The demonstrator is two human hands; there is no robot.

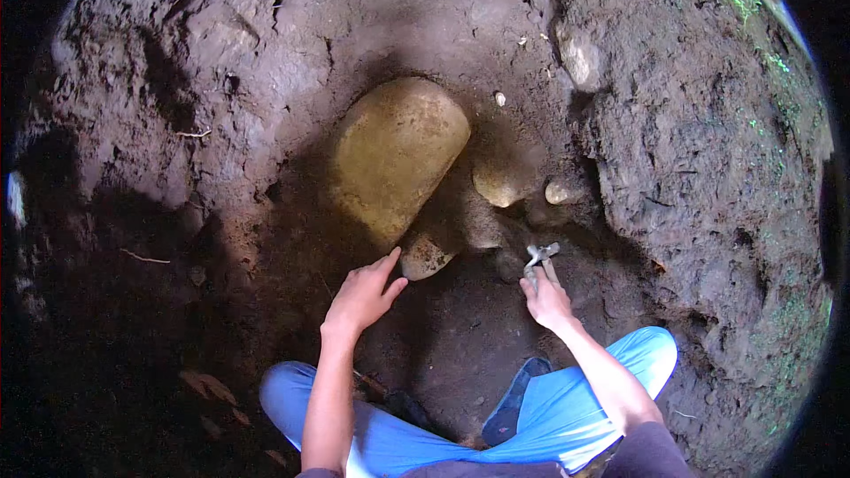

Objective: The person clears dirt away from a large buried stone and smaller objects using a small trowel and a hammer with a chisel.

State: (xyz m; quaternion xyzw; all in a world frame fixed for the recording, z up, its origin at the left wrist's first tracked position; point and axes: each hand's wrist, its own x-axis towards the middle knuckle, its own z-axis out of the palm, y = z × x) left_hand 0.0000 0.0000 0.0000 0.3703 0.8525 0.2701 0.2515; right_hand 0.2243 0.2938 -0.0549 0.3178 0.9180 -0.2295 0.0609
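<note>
Nearest, the left forearm [330, 394] and right forearm [609, 379] extend over bent legs in blue trousers [558, 416], the left nearly straight ahead, the right slanting inward. Left hand [361, 296]: palm downward, fingers loosely extended, thumb spread apart, nothing visible in its hold; index fingertip at the near end of a large stone [398, 155], thumb tip beside a small speckled stone [427, 257]. Whether either digit bears weight cannot be told. Right hand [548, 299]: fingers curled closed about a short grey tool [543, 253], its head directed away from the body, its exact kind unclear. The tool is probably stiff and light, best held by its shaft, as here. Just ahead and right of the left hand, the speckled stone sits in dark soil [452, 327]; likely hard, and suited to a one-handed grip across its rounded sides. Farther, ahead of the right hand, a small pale stone [560, 192]; to its left, a rounded stone [498, 184], both seated in earth. Beyond the left hand, the large stone, smooth and yellowish-brown, appears partly sunk; presumably heavy, rigid, slippery if damp, calling for both palms beneath opposite edges.
</note>
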